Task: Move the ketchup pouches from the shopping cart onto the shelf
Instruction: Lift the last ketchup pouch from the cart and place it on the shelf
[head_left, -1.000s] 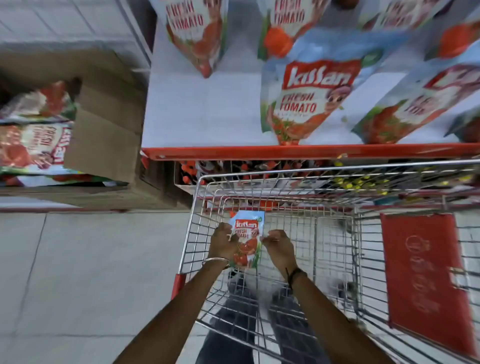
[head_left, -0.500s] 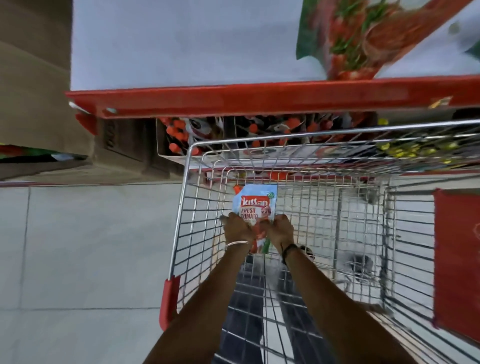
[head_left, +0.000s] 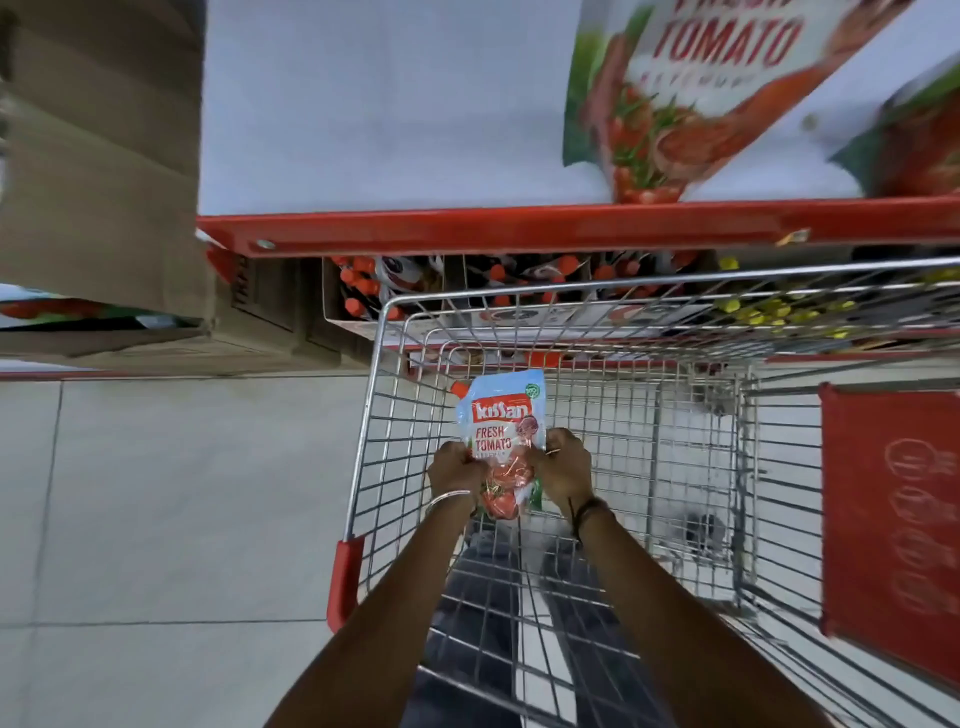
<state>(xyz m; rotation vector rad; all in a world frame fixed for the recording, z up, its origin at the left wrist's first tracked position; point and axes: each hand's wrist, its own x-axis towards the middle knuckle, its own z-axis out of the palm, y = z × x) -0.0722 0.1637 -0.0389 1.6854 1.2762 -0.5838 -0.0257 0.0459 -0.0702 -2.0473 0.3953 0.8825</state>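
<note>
A light-blue and red ketchup pouch (head_left: 502, 421) labelled "Fresh Tomato" is held upright inside the wire shopping cart (head_left: 382, 364). My left hand (head_left: 455, 467) grips its left edge and my right hand (head_left: 565, 465) grips its right edge. The pouch's red cap points up and left. Above the cart lies the white shelf (head_left: 374, 114) with a red front lip. Two more ketchup pouches (head_left: 691, 88) lie on it at the upper right.
A cardboard box (head_left: 98, 171) stands left of the shelf. Bottles with red caps (head_left: 363, 291) fill the lower shelf behind the cart. A red panel (head_left: 893, 519) hangs on the cart's right side. Grey floor tiles (head_left: 171, 493) spread to the left.
The view has dipped and come closer to the shelf. Both hands have closed in on the pouch's sides and lifted it slightly inside the cart.
</note>
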